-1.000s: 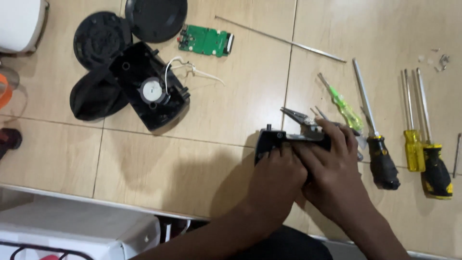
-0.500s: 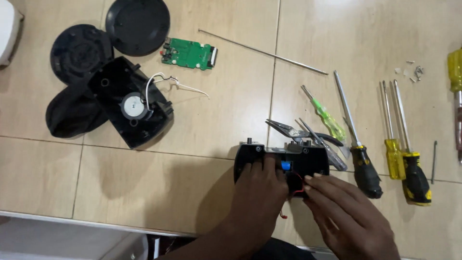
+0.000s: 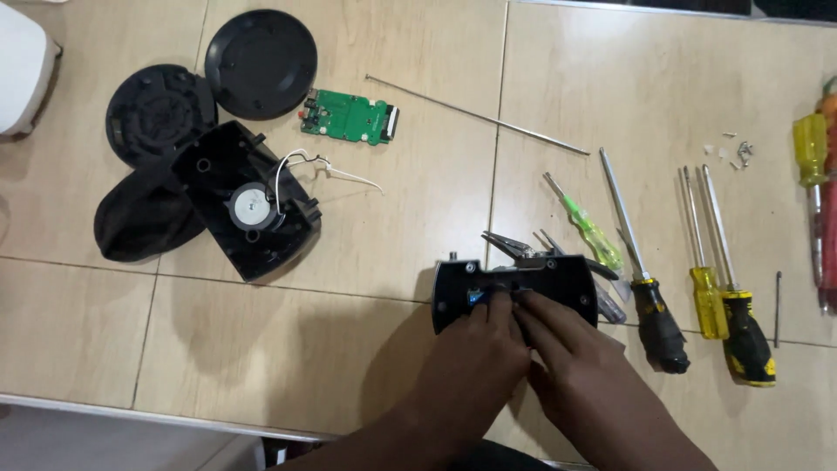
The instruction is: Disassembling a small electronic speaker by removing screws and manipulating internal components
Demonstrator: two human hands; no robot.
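Observation:
A small black plastic housing point(image 3: 558, 277) with screw holes lies on the tiled floor near the front edge. My left hand point(image 3: 471, 358) grips its lower left side, thumb and fingers over a blue part inside it. From the right, my right hand point(image 3: 580, 366) reaches in, its fingertips pressed together on the housing's middle. What they pinch is hidden. Grey needle-nose pliers point(image 3: 520, 248) lie just behind the housing, touching its top edge.
A black speaker shell point(image 3: 248, 209) with white wires, two round black discs point(image 3: 261, 63) point(image 3: 157, 113), a black fabric cover point(image 3: 135, 222) and a green circuit board point(image 3: 349, 116) lie at left. A thin metal rod point(image 3: 475, 113), several screwdrivers point(image 3: 649, 296) and loose screws point(image 3: 737, 150) lie at right.
My right hand has come up from below the housing and now rests its fingertips on it beside the left hand. The view has shifted slightly.

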